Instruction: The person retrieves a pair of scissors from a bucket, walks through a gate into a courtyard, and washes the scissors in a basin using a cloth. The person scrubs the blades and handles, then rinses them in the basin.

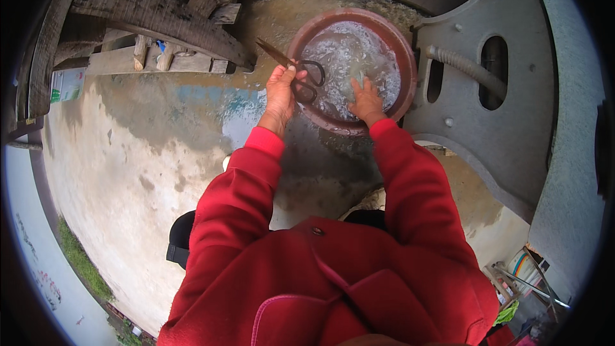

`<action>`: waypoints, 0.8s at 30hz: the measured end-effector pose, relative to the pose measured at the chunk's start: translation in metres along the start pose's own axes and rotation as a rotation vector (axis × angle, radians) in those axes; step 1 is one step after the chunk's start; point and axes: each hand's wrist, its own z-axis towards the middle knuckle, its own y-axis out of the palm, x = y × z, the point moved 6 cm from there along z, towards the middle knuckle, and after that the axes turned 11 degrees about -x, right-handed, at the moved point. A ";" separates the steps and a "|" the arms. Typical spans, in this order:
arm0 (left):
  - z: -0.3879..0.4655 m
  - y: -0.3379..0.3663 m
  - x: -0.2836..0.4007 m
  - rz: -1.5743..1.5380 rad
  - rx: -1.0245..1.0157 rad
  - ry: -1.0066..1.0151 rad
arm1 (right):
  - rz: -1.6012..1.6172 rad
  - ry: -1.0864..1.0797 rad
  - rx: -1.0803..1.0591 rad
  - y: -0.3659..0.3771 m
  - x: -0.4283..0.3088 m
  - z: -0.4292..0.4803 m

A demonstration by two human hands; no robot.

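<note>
A round reddish-brown plastic basin [407, 77] of rippling, bubbly water [331, 48] rests on the wet concrete floor. Over its left rim, my left hand [282, 87] grips a pair of dark, rusty-looking scissors [277, 54] near the pivot, blades towards the upper left and black loop handles above the water. My right hand [366, 100] reaches into the basin at its lower right, fingers spread at the water. Something pale and blurred lies just beyond those fingertips; whether they touch it is unclear.
A grey stand panel [523, 81] with oval holes and a ribbed drain hose [466, 69] rises at the right of the basin. Weathered wooden planks [153, 9] stand at the upper left, with short wood pieces [140, 53] between them. A striped bucket [523, 266] stands at the lower right.
</note>
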 end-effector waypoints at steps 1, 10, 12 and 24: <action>0.000 -0.002 0.001 -0.005 0.008 0.011 | 0.070 0.010 -0.023 0.006 0.001 0.003; 0.004 0.000 -0.008 -0.135 0.049 0.056 | 1.345 -0.583 -0.074 -0.084 -0.088 -0.023; 0.004 0.007 -0.013 -0.271 0.072 -0.028 | 1.034 -0.459 0.185 -0.109 -0.109 -0.035; 0.006 0.009 0.016 -0.033 0.057 0.086 | 0.292 0.016 0.118 -0.033 0.010 0.006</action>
